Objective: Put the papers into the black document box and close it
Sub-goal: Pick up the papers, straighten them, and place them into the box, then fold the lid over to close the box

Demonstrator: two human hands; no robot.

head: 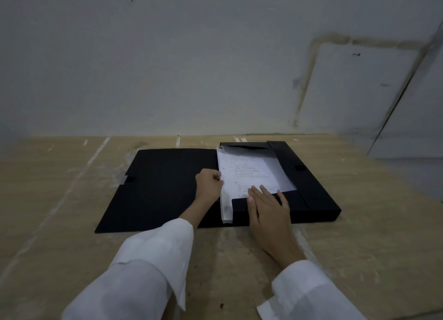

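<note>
The black document box [316, 190] lies open on the table, its lid [163, 188] flat to the left. A stack of white printed papers [249, 173] sits in the right half, tucked under the box's black inner flaps. The stack's near left corner sticks out past the front flap. My left hand [208, 184] is curled at the papers' left edge, fingers pinched on it. My right hand [268, 209] lies flat, fingers spread, on the front flap and the papers' near edge.
The box rests on a pale wooden table [72, 199] with scuffed streaks. A grey stained wall [191, 68] rises right behind the table's far edge. A small clasp [124, 179] sits at the lid's left edge.
</note>
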